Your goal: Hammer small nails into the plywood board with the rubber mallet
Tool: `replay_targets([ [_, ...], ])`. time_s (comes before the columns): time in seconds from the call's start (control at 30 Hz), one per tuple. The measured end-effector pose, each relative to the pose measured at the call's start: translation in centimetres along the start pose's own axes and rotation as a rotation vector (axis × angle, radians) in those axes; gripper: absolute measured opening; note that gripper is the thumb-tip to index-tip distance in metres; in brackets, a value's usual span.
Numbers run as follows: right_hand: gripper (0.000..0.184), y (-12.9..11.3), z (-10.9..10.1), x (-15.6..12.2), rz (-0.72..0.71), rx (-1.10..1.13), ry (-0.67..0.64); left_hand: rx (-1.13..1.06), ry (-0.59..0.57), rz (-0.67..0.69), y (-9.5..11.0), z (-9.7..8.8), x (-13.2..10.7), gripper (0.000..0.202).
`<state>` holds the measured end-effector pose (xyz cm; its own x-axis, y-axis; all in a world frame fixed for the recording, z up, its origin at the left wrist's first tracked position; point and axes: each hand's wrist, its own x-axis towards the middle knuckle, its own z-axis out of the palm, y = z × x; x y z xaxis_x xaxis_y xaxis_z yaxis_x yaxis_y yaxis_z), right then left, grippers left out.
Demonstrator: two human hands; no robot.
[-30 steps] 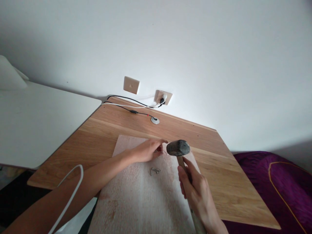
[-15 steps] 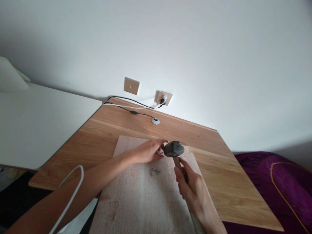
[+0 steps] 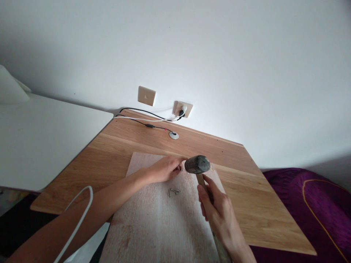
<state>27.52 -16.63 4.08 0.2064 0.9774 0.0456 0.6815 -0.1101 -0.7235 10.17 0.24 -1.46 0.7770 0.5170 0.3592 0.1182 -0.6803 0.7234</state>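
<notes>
My right hand (image 3: 215,208) is wrapped around the handle of a mallet (image 3: 197,164) with a dark, rounded head. The mallet's head hangs over the far end of a pale, worn board (image 3: 161,219). Just left of the head, my left hand (image 3: 168,168) rests at the board's far part with its fingers pinched. A small bit of metal, which looks like a nail (image 3: 181,169), shows at those fingertips; the fingers hide most of it. Nearer me, several loose nails (image 3: 174,191) lie in a small group on the board.
Beneath the board is a wooden table (image 3: 255,208), with cables (image 3: 149,126) and a round grommet (image 3: 173,135) near the wall. Two wall plates (image 3: 146,95) sit above. A white table (image 3: 55,135) adjoins at left. A white cord (image 3: 82,215) loops over my left forearm. Purple fabric (image 3: 293,197) lies right.
The mallet's head has moved slightly up and to the right, away from my left fingers. My left fingers have drawn in a little around the nail.
</notes>
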Motion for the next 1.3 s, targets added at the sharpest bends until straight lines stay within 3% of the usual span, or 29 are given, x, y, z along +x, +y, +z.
replay_targets([
  [0.1,0.056,-0.7,0.3,0.2,-0.025,-0.011,-0.027,0.004,-0.011,0.028,0.2,-0.2,0.0,0.049],
  [0.23,0.055,-0.7,0.7,0.5,-0.029,0.004,-0.082,0.020,0.022,0.052,0.0,-0.2,-0.1,0.074],
  [0.47,0.056,-0.8,0.2,0.3,-0.015,-0.026,-0.061,0.014,0.008,0.032,0.3,-0.3,-0.1,0.047],
  [0.7,0.057,-0.6,0.5,0.2,-0.023,-0.031,-0.085,0.002,-0.006,0.001,-0.1,-0.3,-0.1,0.055],
  [0.93,0.052,-0.3,0.7,0.2,-0.073,-0.094,-0.016,-0.004,0.003,-0.052,-0.3,-0.2,0.0,0.053],
  [1.3,0.051,0.1,1.0,0.0,-0.108,-0.142,-0.025,0.039,0.033,-0.011,-1.0,0.1,-0.2,0.059],
])
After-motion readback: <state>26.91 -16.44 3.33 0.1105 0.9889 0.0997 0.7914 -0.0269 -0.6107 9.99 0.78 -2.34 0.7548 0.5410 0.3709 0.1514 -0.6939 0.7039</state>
